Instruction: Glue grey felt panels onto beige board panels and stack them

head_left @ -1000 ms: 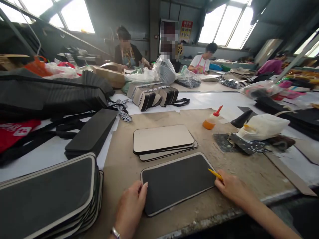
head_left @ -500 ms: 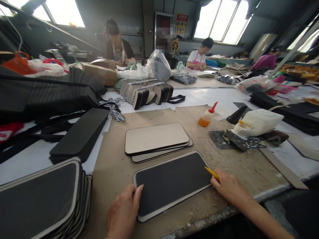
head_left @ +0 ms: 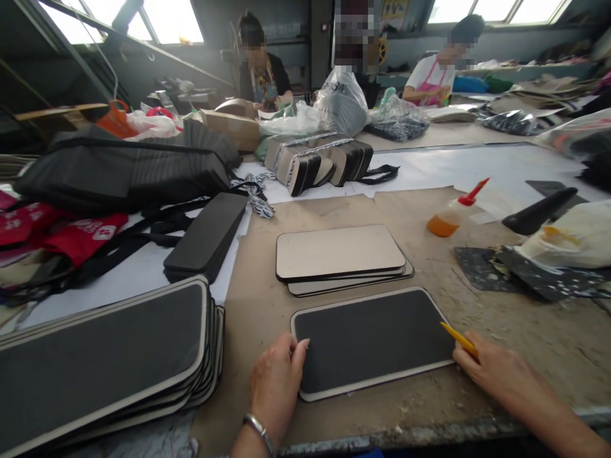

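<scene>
Head view: the right hand [head_left: 491, 369] grips a yellow tool [head_left: 459, 340], its fingers at the right end of a pale-rimmed dark panel [head_left: 372, 340]; the left hand [head_left: 277, 381] pinches the opposite end — thumb on top. The dark panel lies flat on a brown sheet [head_left: 252, 292] — beige panels [head_left: 338, 251] just behind, a panel stack [head_left: 105, 356] at left, a red-tipped bottle [head_left: 446, 222] farther back.

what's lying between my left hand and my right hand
In the head view, a dark panel with a pale border lies there: left hand at one end, right hand, holding a yellow tool, at the other.
</scene>
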A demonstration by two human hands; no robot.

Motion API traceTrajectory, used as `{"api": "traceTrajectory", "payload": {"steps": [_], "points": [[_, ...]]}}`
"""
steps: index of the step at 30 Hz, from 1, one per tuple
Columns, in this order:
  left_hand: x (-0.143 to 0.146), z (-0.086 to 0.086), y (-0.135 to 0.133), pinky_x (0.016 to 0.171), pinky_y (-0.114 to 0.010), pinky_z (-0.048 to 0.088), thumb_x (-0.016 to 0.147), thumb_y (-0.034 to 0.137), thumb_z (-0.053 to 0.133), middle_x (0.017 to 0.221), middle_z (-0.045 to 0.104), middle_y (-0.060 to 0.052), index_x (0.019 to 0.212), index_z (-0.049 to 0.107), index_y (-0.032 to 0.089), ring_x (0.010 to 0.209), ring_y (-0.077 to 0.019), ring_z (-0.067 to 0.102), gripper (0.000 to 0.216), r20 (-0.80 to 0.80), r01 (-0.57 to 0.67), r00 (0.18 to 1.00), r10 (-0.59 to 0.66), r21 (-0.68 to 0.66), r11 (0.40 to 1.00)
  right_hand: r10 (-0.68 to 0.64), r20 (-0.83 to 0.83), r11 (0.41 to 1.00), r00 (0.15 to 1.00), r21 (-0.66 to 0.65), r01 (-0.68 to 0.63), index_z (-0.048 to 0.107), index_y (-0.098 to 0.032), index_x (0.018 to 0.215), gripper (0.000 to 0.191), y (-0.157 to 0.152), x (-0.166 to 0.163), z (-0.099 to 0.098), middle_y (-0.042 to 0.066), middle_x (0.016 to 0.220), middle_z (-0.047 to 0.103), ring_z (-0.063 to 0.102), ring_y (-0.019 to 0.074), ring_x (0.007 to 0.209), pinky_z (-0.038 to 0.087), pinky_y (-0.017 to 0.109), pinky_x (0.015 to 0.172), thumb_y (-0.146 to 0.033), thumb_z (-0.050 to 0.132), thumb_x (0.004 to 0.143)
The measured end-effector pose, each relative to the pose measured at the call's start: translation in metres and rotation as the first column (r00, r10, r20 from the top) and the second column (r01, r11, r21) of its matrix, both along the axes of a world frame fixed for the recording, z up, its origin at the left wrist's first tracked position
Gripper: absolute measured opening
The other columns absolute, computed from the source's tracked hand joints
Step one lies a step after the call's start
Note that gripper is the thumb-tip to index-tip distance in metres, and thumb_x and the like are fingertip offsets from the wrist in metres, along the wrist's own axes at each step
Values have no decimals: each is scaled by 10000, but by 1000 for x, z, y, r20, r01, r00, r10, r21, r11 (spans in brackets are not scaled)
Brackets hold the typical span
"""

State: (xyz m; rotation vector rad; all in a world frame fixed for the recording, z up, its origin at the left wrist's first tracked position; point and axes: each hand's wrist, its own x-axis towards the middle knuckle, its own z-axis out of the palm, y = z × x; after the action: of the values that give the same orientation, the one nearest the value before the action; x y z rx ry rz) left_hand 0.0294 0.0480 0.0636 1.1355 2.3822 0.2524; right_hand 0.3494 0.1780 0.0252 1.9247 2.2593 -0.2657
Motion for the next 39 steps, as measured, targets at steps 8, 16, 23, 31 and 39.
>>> {"api": "traceTrajectory", "payload": {"steps": [8,16,23,31,39], "points": [[-6,-6,-5,577,-267,323,849,424,369,612,608,-11,658,473,246,627,-196,588,281,85,26,996,-24,-14,1000,-14,-21,999,1000,-30,13,473,-205,723,130,-10,-18,27,54,655,632,615,210,635,274,261,519,-234,390,818],[-15,-18,-4,612,-285,380,820,471,335,622,636,-11,646,482,271,669,-231,625,303,162,45,986,-40,-24,999,-42,-13,997,999,-71,41,526,-171,782,143,-9,-23,30,80,710,652,622,207,665,282,258,533,-200,389,810],[-12,-16,-5,590,-305,371,819,474,340,603,611,-10,654,448,262,625,-230,606,289,117,56,992,-57,17,998,-31,-44,998,999,-61,28,539,-172,817,223,6,-8,42,78,741,653,622,216,712,349,263,563,-293,361,875],[-14,-21,-22,697,-343,494,700,557,484,828,660,-59,957,524,207,730,-221,638,436,435,-248,895,99,299,921,34,-173,999,984,41,-27,546,-183,771,189,14,-14,35,69,754,645,616,221,715,415,291,641,-291,403,832],[-11,-10,-18,672,-353,507,636,556,526,773,649,-67,979,571,137,672,-208,622,543,497,-313,858,126,312,897,66,-221,992,973,116,-40,523,-193,770,193,14,-10,15,67,730,615,598,234,687,420,310,625,-369,444,792]]}}
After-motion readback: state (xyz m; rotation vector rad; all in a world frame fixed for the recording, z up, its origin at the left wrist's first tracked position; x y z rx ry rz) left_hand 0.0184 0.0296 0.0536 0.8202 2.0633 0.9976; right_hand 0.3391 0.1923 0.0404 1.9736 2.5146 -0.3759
